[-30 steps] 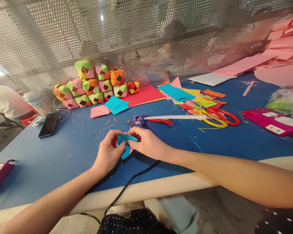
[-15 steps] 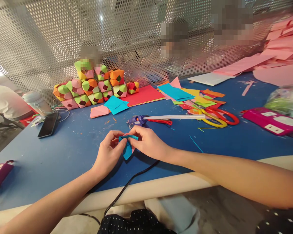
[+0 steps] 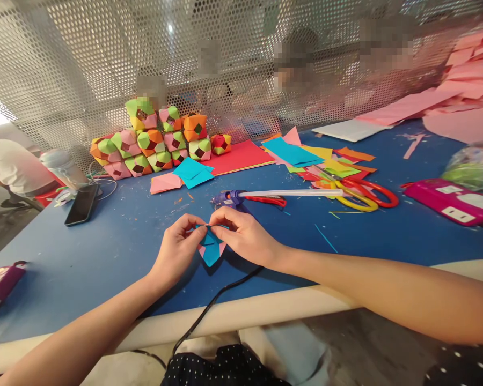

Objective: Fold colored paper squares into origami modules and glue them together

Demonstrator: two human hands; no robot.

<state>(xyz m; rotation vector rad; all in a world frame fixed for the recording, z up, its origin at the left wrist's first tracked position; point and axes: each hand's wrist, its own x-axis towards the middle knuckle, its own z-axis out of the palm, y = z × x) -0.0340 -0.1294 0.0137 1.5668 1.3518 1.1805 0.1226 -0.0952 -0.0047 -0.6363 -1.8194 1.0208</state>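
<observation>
Head view: in the lower centre of the frame, the left hand (image 3: 179, 244) and the right hand (image 3: 249, 238) hold 1 folded blue-and-pink paper piece (image 3: 211, 254), the fingers of both hands pinched on its upper edge. Its blue tip points toward the bottom of the frame, over the blue worktop (image 3: 104, 257). Just above the hands lies a blue glue gun (image 3: 230, 198), a whitish glue stick (image 3: 290, 193) reaching right from it toward 2 scissors, yellow-handled scissors (image 3: 356, 208) and red-handled scissors (image 3: 395, 199). Stacked folded-paper balls (image 3: 151, 142) stand at upper left, with blue paper sheets (image 3: 193, 172) and pink paper slips (image 3: 165, 183) before them. At left, a smartphone (image 3: 81, 205) lies near a bottle (image 3: 64, 169).
</observation>
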